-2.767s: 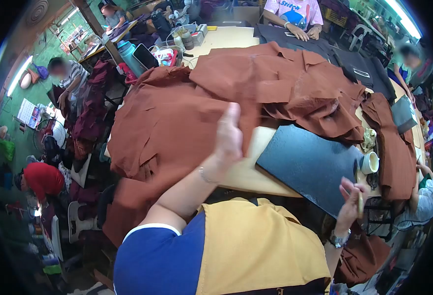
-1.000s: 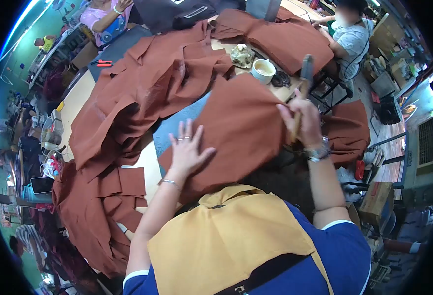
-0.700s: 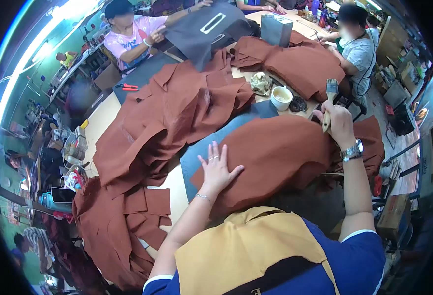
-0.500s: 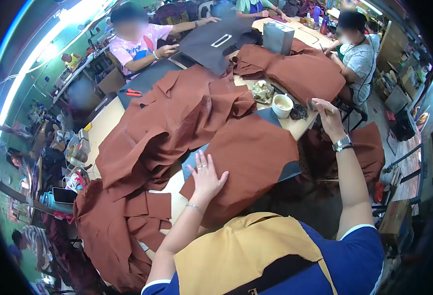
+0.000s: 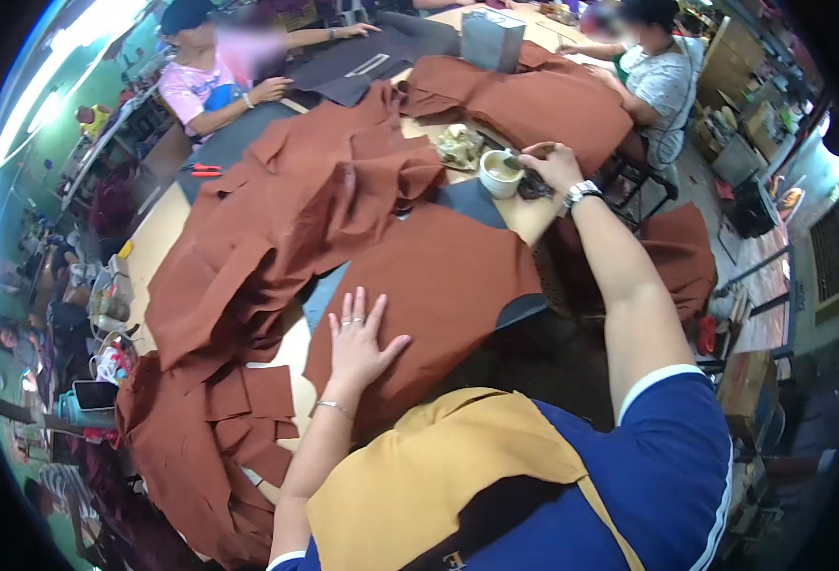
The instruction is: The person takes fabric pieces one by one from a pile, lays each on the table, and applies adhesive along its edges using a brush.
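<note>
My left hand (image 5: 358, 354) lies flat with fingers spread on a reddish-brown leather piece (image 5: 438, 285). A dark board (image 5: 519, 310) shows under the piece's right edge. Farther off, my right hand (image 5: 558, 167) pinches a small flat spreader (image 5: 512, 164) at the mouth of a white cup (image 5: 501, 183), which has pale, creamy stuff inside. The spreader's tip is at or inside the rim; its exact depth is hard to see. Beside the cup rest a dark crumpled lump (image 5: 534, 187) and a whitish wad (image 5: 460, 147).
A large heap of brown leather (image 5: 286, 209) covers the table's left, with more pieces (image 5: 200, 447) near me. Red-handled scissors (image 5: 206, 170) lie at far left. A grey box (image 5: 492, 40) stands at the back. Co-workers sit across: one in pink (image 5: 200, 86), another at right (image 5: 662, 95).
My right hand has moved from right of the cup to its rim, bringing the spreader there. My left hand stays on the leather. The co-worker in pink has lowered the dark sheet onto the table.
</note>
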Demonstrator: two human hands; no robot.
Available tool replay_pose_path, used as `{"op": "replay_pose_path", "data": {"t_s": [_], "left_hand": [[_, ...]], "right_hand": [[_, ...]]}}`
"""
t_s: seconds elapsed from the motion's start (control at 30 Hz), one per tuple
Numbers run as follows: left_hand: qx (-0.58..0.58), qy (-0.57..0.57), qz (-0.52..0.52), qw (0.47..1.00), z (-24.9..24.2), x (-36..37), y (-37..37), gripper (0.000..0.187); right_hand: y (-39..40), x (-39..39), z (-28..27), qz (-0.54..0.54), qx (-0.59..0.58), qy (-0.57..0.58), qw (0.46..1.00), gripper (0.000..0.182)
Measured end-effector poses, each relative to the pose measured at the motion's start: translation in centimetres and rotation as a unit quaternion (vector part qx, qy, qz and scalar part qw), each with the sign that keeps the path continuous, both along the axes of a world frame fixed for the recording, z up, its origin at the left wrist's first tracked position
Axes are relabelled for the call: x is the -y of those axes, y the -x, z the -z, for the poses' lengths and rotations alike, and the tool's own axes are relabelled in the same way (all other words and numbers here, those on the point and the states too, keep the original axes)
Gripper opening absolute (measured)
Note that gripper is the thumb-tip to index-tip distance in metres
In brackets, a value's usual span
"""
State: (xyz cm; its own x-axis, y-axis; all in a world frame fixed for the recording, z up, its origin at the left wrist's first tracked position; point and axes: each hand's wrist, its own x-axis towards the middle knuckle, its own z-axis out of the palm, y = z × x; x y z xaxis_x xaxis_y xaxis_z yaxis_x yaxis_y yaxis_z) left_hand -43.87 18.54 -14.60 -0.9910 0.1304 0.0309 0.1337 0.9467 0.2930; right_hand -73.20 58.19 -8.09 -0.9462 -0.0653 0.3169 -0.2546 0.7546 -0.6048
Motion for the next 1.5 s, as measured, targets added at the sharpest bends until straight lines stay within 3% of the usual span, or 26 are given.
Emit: {"op": "replay_pose_path", "data": {"t_s": [0.2, 0.33, 0.47, 0.63, 0.83, 0.97, 1.07, 1.17, 1.27, 1.33, 1.4, 1.5], "left_hand": [[0.005, 0.003, -0.003, 1.000, 0.4, 0.2, 0.0, 0.086], [0.008, 0.008, -0.005, 1.000, 0.2, 0.0, 0.1, 0.086], [-0.003, 0.010, -0.003, 1.000, 0.5, 0.1, 0.1, 0.086], [-0.009, 0.008, -0.003, 1.000, 0.5, 0.1, 0.0, 0.085], [-0.012, 0.011, 0.003, 1.000, 0.6, 0.9, 0.1, 0.086], [-0.014, 0.023, 0.017, 0.999, 0.8, 1.2, 0.5, 0.087], [-0.015, 0.027, 0.047, 0.998, 0.9, 0.7, 1.6, 0.088], [-0.029, 0.026, 0.089, 0.995, 1.1, -0.9, 3.1, 0.089], [-0.028, 0.029, 0.098, 0.994, 0.9, -1.7, 3.6, 0.089], [-0.029, 0.030, 0.095, 0.995, 1.0, -1.7, 3.5, 0.088], [-0.028, 0.030, 0.089, 0.995, 1.1, -1.5, 3.2, 0.088], [-0.025, 0.028, 0.079, 0.996, 1.0, -1.3, 2.7, 0.088]], "right_hand": [[-0.7, -0.1, -1.4, 0.014, 0.003, 0.127, 0.992, 0.028], [-1.4, 0.5, -0.6, -0.021, -0.008, 0.120, 0.993, 0.027], [-0.8, 2.3, 1.2, 0.002, 0.033, -0.011, 0.999, 0.027], [-1.8, 2.9, -1.7, -0.003, -0.046, 0.158, 0.986, 0.028], [-5.7, -0.2, -0.8, -0.038, -0.102, -0.080, 0.991, 0.028], [-11.2, 1.8, -1.4, -0.088, -0.024, 0.073, 0.993, 0.028], [-17.7, 3.4, -4.6, -0.036, 0.110, 0.402, 0.908, 0.031], [-24.9, 1.5, -5.9, 0.032, 0.090, 0.436, 0.895, 0.023], [-28.2, -0.8, -3.6, 0.031, 0.015, 0.237, 0.971, 0.019], [-30.1, -0.2, -3.0, 0.057, 0.007, 0.099, 0.993, 0.016], [-31.0, 0.5, -1.6, 0.064, 0.042, 0.118, 0.990, 0.016], [-31.0, 1.6, 0.0, 0.016, -0.030, 0.069, 0.997, 0.014]]}}
